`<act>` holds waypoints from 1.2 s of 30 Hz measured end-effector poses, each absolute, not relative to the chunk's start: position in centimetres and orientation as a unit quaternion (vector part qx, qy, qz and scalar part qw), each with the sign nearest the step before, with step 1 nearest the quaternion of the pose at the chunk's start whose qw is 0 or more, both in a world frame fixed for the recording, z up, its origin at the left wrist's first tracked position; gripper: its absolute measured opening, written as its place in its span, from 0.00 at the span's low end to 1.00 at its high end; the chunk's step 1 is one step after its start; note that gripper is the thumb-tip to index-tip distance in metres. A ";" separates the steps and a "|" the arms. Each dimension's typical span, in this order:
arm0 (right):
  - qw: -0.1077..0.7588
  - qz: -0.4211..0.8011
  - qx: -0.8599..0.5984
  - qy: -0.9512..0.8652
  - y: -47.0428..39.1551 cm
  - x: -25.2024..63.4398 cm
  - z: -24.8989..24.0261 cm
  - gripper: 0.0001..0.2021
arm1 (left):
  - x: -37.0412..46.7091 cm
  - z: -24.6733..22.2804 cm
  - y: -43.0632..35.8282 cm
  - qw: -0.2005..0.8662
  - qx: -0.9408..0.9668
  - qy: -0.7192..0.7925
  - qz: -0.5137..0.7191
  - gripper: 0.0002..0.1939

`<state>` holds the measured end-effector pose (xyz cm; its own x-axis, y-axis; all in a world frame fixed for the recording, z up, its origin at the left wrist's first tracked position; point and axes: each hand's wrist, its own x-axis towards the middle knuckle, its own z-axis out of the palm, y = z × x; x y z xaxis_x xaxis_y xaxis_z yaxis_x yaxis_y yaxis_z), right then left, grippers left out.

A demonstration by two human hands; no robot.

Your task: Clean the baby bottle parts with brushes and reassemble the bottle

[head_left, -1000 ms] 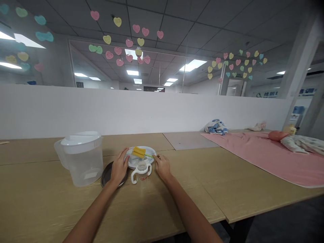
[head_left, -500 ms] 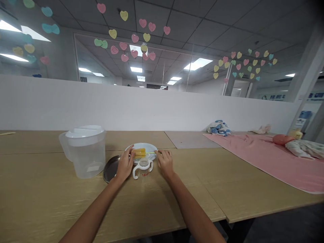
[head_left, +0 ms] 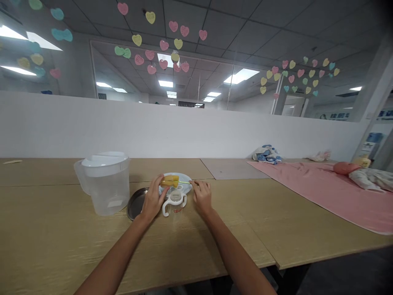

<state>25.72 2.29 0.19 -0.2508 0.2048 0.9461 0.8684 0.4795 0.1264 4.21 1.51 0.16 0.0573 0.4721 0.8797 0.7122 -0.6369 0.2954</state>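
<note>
My left hand (head_left: 152, 199) has its fingers closed around a yellow, glossy-looking piece (head_left: 170, 181), held over a white plate (head_left: 186, 178). A thin pale yellow-green stem (head_left: 184, 182) runs from that piece to my right hand (head_left: 202, 196), whose fingers pinch its far end. I cannot make out exactly what the yellow piece is. Just in front of the plate, between my hands, stands a clear baby bottle (head_left: 176, 205) with a white two-handled holder (head_left: 166, 208) and an uncapped neck. A round dark metal tray (head_left: 134, 205) lies partly behind my left wrist.
A clear plastic pitcher (head_left: 107, 188) with a white lid stands to the left. On the right, a pink cloth (head_left: 322, 188) covers part of the table, with a reddish round object (head_left: 345, 168) on it. A blue-and-white cloth (head_left: 266, 155) lies crumpled near the wall.
The yellow piece has turned slightly and my left thumb has come away from it, spread lower. My right hand still pinches the stem. The view has shifted a little.
</note>
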 end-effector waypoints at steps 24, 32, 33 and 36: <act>0.500 -0.287 -0.467 -0.670 2.2 25.5 0.2 0.17 | 1.1 0.4 2.6 0.162 -0.566 -0.641 -0.492 0.26; 0.437 -0.237 -0.546 -0.674 2.4 25.7 0.1 0.18 | 0.0 -1.2 3.5 0.056 -0.608 -0.702 -0.365 0.29; 0.433 -0.232 -0.552 -0.674 2.4 25.7 0.1 0.18 | -0.1 -1.2 3.5 0.049 -0.608 -0.705 -0.362 0.29; 0.426 -0.222 -0.562 -0.673 2.3 25.7 0.1 0.17 | 0.0 -0.8 3.5 0.064 -0.606 -0.690 -0.389 0.27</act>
<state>25.65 2.33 0.13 -0.0052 0.5685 0.8227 0.9461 0.2692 -0.1800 -0.05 3.47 -0.83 -0.2564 0.7872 0.5609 0.8874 -0.0383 0.4594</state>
